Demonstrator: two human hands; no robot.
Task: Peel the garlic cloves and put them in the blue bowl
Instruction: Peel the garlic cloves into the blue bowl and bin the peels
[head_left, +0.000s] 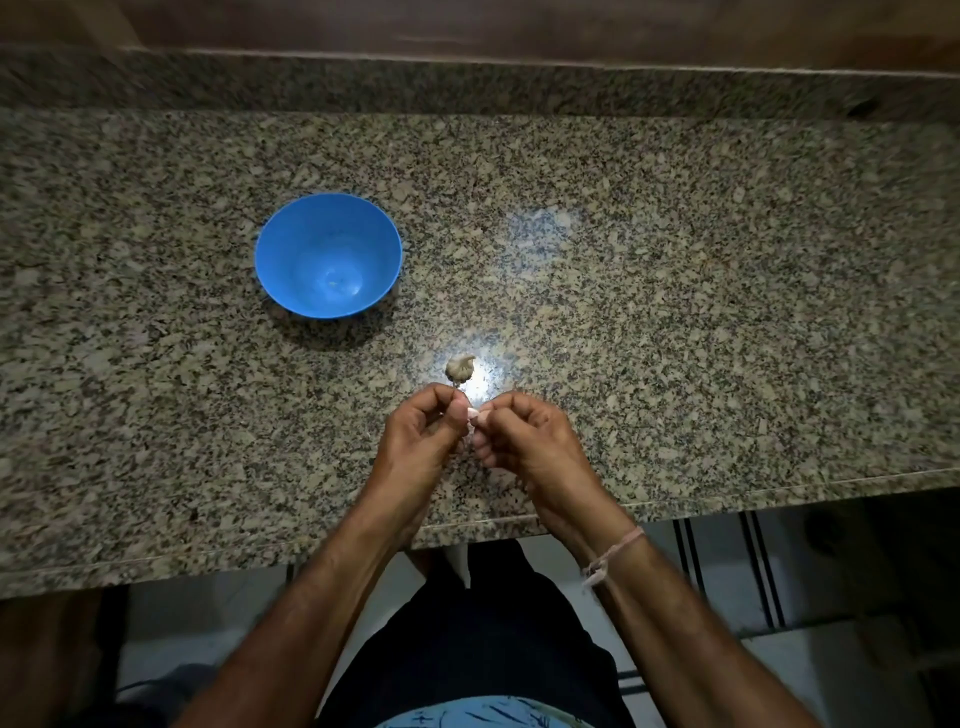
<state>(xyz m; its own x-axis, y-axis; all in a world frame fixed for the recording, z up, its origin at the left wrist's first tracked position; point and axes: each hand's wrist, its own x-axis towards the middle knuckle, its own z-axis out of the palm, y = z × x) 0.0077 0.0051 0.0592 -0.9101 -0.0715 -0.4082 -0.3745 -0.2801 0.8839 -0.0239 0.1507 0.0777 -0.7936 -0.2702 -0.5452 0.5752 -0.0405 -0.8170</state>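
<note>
Above the speckled granite worktop (675, 270), left hand (421, 436) and right hand (524, 436) each grip one small pale garlic clove (474, 414), pinching it; round blue plastic bowl (291, 228) sits well left, garlic bulb remnant (460, 367) just beyond the hands

A single head-worn camera looks steeply down, close over the granite counter (675, 291).

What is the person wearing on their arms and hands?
Both arms are bare, with no sleeves, gloves or rings that I can see on the left hand or the right hand. The right wrist has a thin pinkish thread bracelet, knotted, with a loose frayed end hanging off. The left wrist wears nothing.
</note>
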